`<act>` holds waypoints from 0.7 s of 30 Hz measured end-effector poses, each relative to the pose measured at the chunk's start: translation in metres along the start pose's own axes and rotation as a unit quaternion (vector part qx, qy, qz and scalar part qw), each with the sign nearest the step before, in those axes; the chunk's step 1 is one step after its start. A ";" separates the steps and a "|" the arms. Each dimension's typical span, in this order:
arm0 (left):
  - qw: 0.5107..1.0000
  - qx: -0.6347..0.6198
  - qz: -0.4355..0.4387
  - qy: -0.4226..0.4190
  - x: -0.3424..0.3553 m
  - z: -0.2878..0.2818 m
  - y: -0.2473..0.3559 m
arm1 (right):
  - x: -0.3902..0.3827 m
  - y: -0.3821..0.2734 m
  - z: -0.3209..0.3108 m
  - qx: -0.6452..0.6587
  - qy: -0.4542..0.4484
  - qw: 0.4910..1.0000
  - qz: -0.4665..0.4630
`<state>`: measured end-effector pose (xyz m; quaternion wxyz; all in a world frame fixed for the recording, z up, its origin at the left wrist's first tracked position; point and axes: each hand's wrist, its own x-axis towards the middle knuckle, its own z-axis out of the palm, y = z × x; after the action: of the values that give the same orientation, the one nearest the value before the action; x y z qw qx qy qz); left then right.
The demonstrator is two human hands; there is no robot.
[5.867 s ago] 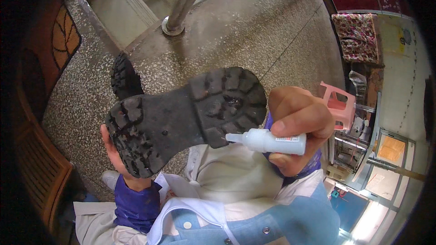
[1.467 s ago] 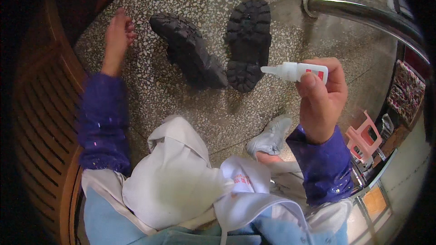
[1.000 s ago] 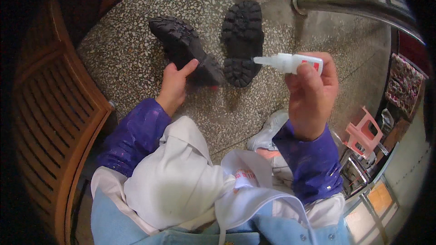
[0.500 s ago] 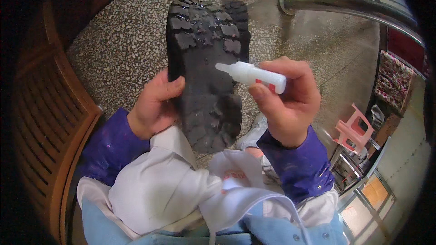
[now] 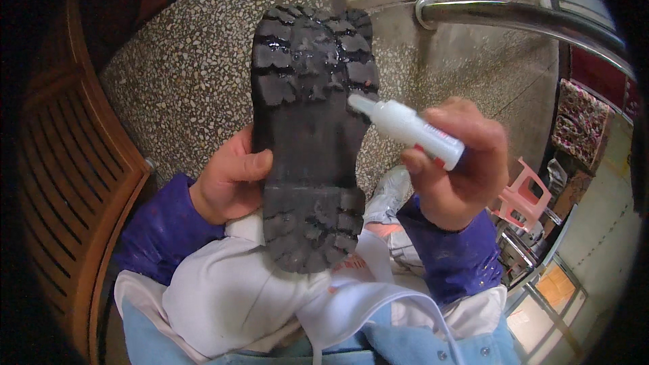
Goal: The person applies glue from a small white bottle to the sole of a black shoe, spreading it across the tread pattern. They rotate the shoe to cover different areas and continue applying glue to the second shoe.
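A black shoe (image 5: 311, 142) is held sole up in front of me, its lugged tread facing me and its heel end nearest my body. Shiny wet patches show among the treads of the forefoot. My left hand (image 5: 236, 172) grips the shoe's left edge, thumb on the sole and fingers hidden behind. In my right hand (image 5: 463, 169) is a small white glue bottle (image 5: 412, 128) with red marks, pinched between thumb and fingers. Its narrow nozzle points left, close to the sole's right edge near the forefoot; whether it touches, I cannot tell.
A brown slatted wooden bench (image 5: 74, 216) stands at my left. To the right are a chrome rail (image 5: 514, 17), a pink plastic stool (image 5: 524, 196) and a patterned cloth (image 5: 581, 122). Speckled terrazzo floor (image 5: 182, 61) lies beyond the shoe. White fabric (image 5: 223, 297) covers my lap.
The shoe has come nearer and tilted so more of its sole and heel shows. My right hand and the bottle have moved right and slightly down, from mid-sole to its right edge.
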<state>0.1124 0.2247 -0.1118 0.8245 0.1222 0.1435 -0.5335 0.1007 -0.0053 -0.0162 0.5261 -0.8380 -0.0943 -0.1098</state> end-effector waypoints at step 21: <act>0.998 0.002 -0.038 -0.048 -0.010 0.009 0.008 | 0.011 -0.007 0.017 -0.112 -0.137 0.980 -0.086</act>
<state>0.1168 0.2335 -0.0995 0.8096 0.0924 0.1075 -0.5696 0.1103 0.0135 -0.0140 0.3997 -0.8874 -0.2245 -0.0482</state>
